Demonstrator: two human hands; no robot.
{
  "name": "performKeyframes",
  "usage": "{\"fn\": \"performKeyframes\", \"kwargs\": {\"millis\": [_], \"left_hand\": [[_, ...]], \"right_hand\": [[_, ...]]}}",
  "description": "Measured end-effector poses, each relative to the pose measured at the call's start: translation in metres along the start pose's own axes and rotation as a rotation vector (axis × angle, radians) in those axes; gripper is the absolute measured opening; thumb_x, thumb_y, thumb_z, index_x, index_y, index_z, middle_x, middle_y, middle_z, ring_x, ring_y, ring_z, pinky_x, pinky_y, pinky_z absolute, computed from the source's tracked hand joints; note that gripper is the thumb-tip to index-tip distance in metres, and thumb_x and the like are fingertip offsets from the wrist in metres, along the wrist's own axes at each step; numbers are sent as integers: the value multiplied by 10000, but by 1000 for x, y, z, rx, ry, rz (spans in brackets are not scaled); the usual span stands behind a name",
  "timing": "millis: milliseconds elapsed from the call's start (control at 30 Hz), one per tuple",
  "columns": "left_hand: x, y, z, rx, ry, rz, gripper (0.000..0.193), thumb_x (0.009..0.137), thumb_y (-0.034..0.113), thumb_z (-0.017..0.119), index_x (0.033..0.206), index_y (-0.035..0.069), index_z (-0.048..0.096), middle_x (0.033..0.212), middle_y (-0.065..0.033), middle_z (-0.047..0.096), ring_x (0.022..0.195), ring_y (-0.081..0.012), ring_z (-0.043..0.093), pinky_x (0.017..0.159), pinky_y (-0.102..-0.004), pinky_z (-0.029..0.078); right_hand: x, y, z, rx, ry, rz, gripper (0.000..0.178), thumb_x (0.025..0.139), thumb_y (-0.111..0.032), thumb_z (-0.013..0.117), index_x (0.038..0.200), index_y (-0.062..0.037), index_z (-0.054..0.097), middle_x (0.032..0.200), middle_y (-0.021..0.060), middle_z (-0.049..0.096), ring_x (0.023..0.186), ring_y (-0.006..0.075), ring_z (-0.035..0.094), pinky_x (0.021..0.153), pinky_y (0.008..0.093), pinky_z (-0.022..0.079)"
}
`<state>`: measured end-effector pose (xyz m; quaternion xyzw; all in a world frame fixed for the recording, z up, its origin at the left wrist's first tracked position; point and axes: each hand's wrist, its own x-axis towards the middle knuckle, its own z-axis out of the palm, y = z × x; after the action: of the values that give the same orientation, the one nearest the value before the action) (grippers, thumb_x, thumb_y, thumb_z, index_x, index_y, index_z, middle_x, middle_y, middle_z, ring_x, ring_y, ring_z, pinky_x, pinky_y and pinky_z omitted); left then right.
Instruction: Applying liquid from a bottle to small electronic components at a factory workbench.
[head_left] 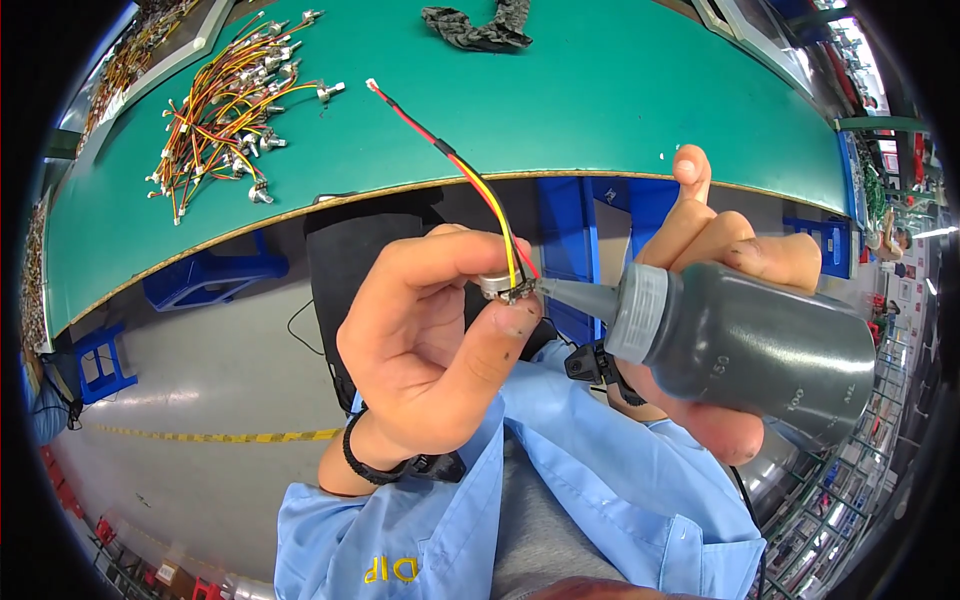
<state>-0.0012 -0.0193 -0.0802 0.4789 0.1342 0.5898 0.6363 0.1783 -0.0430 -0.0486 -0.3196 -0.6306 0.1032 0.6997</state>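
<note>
Pinched between the thumb and forefinger of my left hand is a small metal potentiometer. Red, yellow and black wires rise from its terminals toward the upper left and end in a white plug. My right hand grips a squeeze bottle of dark liquid, tipped on its side, with one finger raised off it. The bottle's tapered nozzle points left, its tip at or right beside the potentiometer's terminals; whether they touch I cannot tell.
Beyond my hands, a green-topped bench carries a pile of wired potentiometers at left and a crumpled dark cloth at the back. Blue stools stand below its edge. A dark chair is behind my left hand.
</note>
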Motion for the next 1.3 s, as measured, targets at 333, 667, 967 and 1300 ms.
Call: {"fn": "performKeyframes", "kwargs": {"millis": [333,667,967,1300], "left_hand": [[-1,5,3,8,44,-41,279,827,-101,596,1094,-111,516,1002,-177,619,831,-179,583,750,-294,484],[2,5,-4,-123,-34,-85,282,856,-75,581,1126,-111,513,971,-164,611,799,-182,592,725,-305,496],[29,30,-2,-33,-72,-289,276,897,-14,565,1165,-77,558,964,-126,621,846,-195,615,759,-325,509],[226,69,-35,1161,-359,-25,308,861,26,583,1165,-3,620,947,-108,675,877,-170,646,818,-301,507]], "right_hand": [[-4,6,-9,22,-5,-87,819,767,-741,580,1071,11,464,649,37,479,564,133,426,964,505,307],[4,16,-8,198,677,215,617,856,-649,548,979,-45,536,631,18,452,550,144,415,934,484,382],[-7,58,-41,365,688,536,400,950,-466,531,937,-67,553,647,11,465,544,107,360,756,338,471],[4,107,-70,283,775,603,246,964,-328,559,936,-84,548,755,-5,504,579,73,370,555,234,345]]}}
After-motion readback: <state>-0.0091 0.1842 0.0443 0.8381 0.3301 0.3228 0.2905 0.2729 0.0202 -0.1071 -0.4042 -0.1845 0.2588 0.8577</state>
